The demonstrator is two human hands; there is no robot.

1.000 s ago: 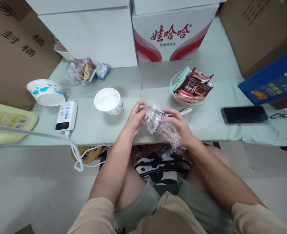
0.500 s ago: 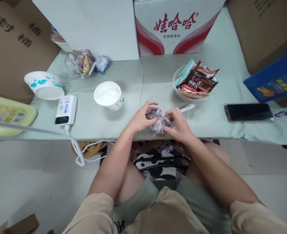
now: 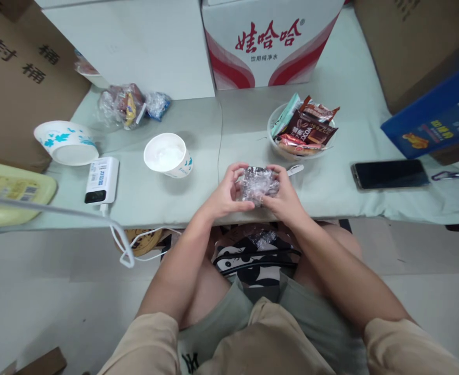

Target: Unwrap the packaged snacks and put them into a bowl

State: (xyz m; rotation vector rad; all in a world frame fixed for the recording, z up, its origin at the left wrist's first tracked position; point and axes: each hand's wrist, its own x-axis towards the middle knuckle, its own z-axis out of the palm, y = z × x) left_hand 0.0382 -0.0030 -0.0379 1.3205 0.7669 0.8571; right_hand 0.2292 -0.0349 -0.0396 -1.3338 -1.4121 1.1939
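Between my two hands, over the front edge of the table, is a dark item wrapped in crinkled clear plastic [image 3: 257,183]; what is inside cannot be made out. My left hand [image 3: 226,194] curls around its left side, thumb below. My right hand [image 3: 284,194] grips the right side with thumb and fingers. Just beyond the right hand, a white plastic spoon [image 3: 295,170] lies on the cloth. Behind it stands a clear bowl [image 3: 273,136] heaped with packaged snacks [image 3: 309,127]. To the left is a paper cup [image 3: 180,162] with white contents.
A tipped paper bowl [image 3: 63,136], a white power bank [image 3: 102,179] with its cable, and a yellow bottle [image 3: 18,192] are on the left. Wrapped food [image 3: 124,104] lies behind. At the right are a phone [image 3: 390,174] and blue box [image 3: 432,125]. Large cartons [image 3: 268,67] line the back.
The wrapped item has been turned so its broad plastic-covered face shows between my hands. Both hands are now spread along its sides. The view has shifted slightly to the right.
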